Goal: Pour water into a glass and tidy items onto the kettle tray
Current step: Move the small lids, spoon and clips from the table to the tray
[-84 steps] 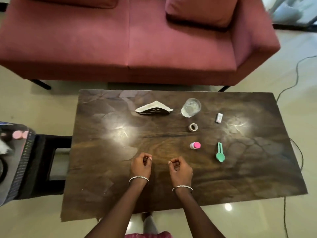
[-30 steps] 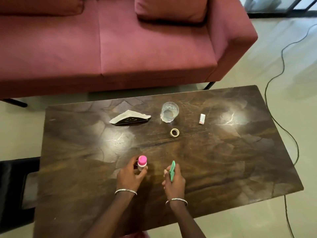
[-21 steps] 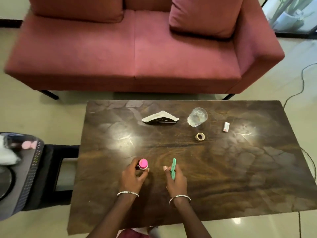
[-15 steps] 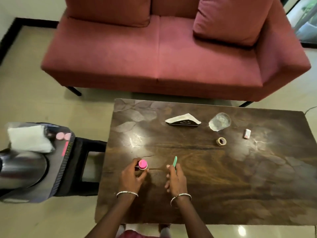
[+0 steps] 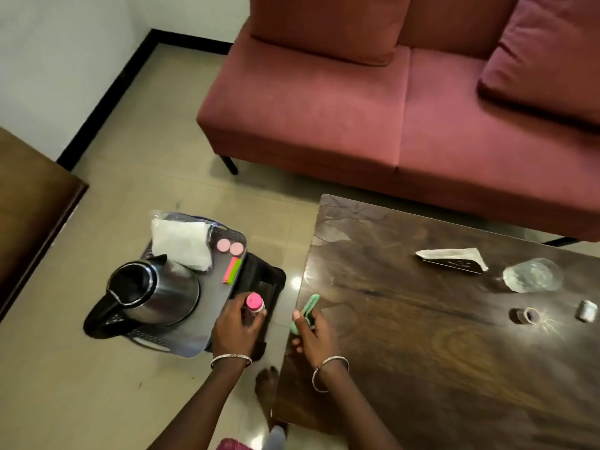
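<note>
My left hand (image 5: 234, 329) grips a small bottle with a pink cap (image 5: 254, 303) and holds it over the right edge of the grey kettle tray (image 5: 181, 336). A steel kettle (image 5: 152, 292) with its lid open stands on that tray, which rests on a black stool (image 5: 264, 285). My right hand (image 5: 311, 334) holds a green clip (image 5: 306, 311) at the left edge of the dark wooden table (image 5: 422, 352). A clear glass (image 5: 532, 275) sits far right on the table.
On the tray lie a white cloth (image 5: 181, 243), two pink discs (image 5: 230, 246) and a pink-green stick (image 5: 233, 270). The table carries a napkin holder (image 5: 453, 260), a tape roll (image 5: 528, 315) and a small white item (image 5: 586, 310). A red sofa (image 5: 406, 108) stands behind.
I have turned left, so the tray and kettle have come into view. Both hands have moved left off the table middle, the left one with the pink-capped bottle reaching the tray's edge.
</note>
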